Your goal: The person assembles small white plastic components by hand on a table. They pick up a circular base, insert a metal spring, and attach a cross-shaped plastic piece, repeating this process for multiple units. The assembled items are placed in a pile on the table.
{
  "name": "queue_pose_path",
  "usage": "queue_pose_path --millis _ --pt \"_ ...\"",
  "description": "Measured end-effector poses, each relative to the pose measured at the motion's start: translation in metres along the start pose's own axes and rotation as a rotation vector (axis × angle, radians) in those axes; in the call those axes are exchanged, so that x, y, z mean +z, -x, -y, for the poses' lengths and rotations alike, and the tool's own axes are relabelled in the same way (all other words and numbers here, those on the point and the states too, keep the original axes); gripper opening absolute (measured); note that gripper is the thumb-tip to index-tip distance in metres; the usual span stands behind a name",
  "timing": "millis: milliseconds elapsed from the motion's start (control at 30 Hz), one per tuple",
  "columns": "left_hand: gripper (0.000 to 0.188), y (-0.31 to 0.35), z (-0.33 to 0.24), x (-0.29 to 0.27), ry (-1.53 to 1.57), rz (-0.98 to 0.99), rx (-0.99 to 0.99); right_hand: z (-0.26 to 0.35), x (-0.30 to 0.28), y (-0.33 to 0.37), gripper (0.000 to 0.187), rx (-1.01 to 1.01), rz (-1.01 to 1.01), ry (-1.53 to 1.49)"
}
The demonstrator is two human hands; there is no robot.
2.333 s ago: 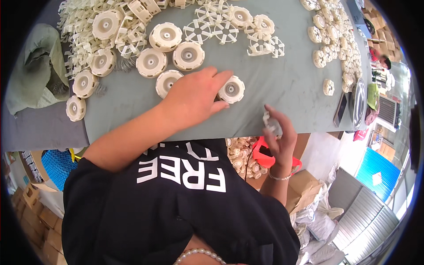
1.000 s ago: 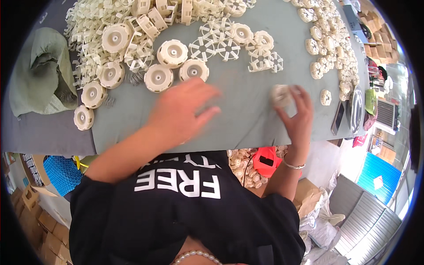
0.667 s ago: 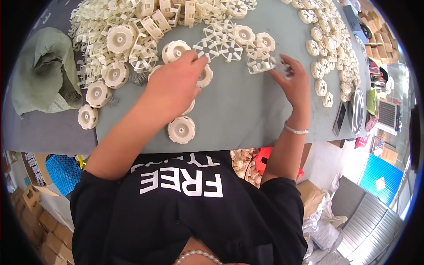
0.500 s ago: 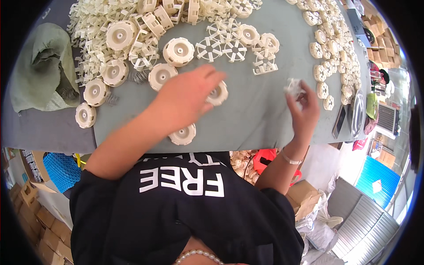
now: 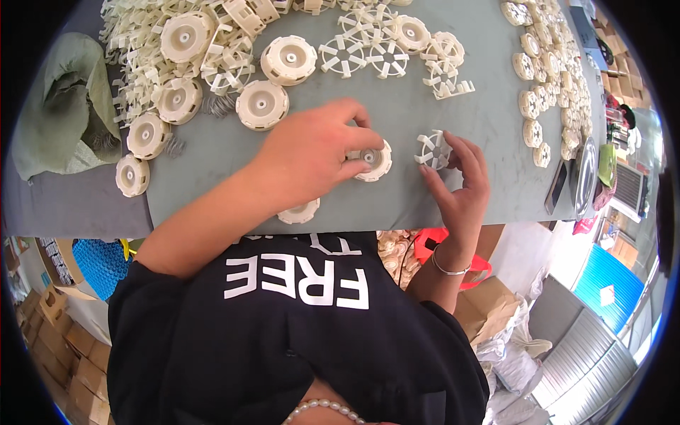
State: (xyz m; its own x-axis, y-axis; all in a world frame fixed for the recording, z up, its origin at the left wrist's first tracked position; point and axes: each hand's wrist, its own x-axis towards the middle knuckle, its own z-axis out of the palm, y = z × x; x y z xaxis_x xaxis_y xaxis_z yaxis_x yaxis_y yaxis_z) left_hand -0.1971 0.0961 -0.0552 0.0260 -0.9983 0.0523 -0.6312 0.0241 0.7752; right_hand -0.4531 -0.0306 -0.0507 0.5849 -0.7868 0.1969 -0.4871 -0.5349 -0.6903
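My left hand (image 5: pixel 312 150) reaches over a round cream plastic housing (image 5: pixel 382 164) lying on the table. Its thumb and index finger close at the housing's centre, around what looks like a small grey coil spring (image 5: pixel 368 157). To the right, my right hand (image 5: pixel 460 170) pinches a cream spoked ring with upright tabs (image 5: pixel 431 150), held on edge just beside that housing. Another housing (image 5: pixel 299 212) is partly hidden below my left forearm. More housings, such as the one (image 5: pixel 262 105) beyond my left hand, sit farther back, with loose coil springs (image 5: pixel 218 105) near them.
A big heap of cream parts (image 5: pixel 149 71) fills the far left. Several spoked rings (image 5: pixel 387 59) lie at the far middle. Rows of assembled round pieces (image 5: pixel 529 104) line the right side, near a phone (image 5: pixel 556 188) and a metal tray (image 5: pixel 585 177). A green cloth bag (image 5: pixel 67 113) holds springs.
My right hand has brought the spoked ring leftward, nearer the housing. My left hand's fingers have come down to the housing's centre, and that housing sits slightly farther right in view.
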Motion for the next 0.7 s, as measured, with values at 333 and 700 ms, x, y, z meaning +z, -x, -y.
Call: queue_pose_path --millis 333,700 --pt "0.042 0.003 -0.002 -0.018 0.047 -0.082 -0.073 0.034 -0.001 -0.025 0.057 -0.227 0.299 -0.138" --pt "0.039 0.004 -0.006 -0.01 -0.209 0.044 -0.139 0.032 0.026 -0.028 0.056 -0.211 0.464 -0.132"
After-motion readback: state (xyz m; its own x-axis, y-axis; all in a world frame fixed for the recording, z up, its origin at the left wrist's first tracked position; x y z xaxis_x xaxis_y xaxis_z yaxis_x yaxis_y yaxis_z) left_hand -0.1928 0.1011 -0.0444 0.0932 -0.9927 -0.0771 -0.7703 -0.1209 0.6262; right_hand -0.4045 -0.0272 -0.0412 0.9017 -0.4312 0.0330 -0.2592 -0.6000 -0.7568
